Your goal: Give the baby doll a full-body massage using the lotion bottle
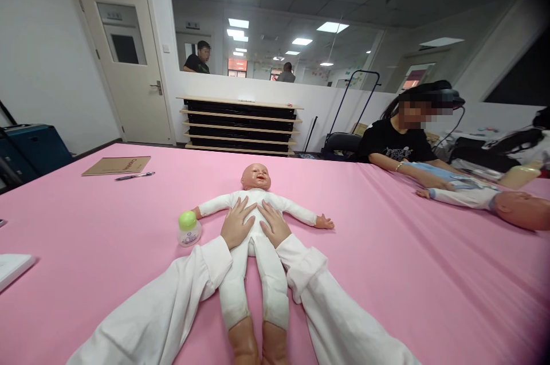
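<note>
A baby doll with a white cloth body lies on its back on the pink-covered table, its head away from me and its arms spread. My left hand rests flat on the left side of its belly, fingers stretched out. On the right side of the belly, my right hand lies flat in the same way, the fingertips of both hands almost meeting. A small clear jar with a green lid stands beside the doll's hand on the left.
A brown notebook and a pen lie at the far left. A white object sits at the left edge. To the right, a co-worker has their hands on another doll. Stacked shelves stand behind the table.
</note>
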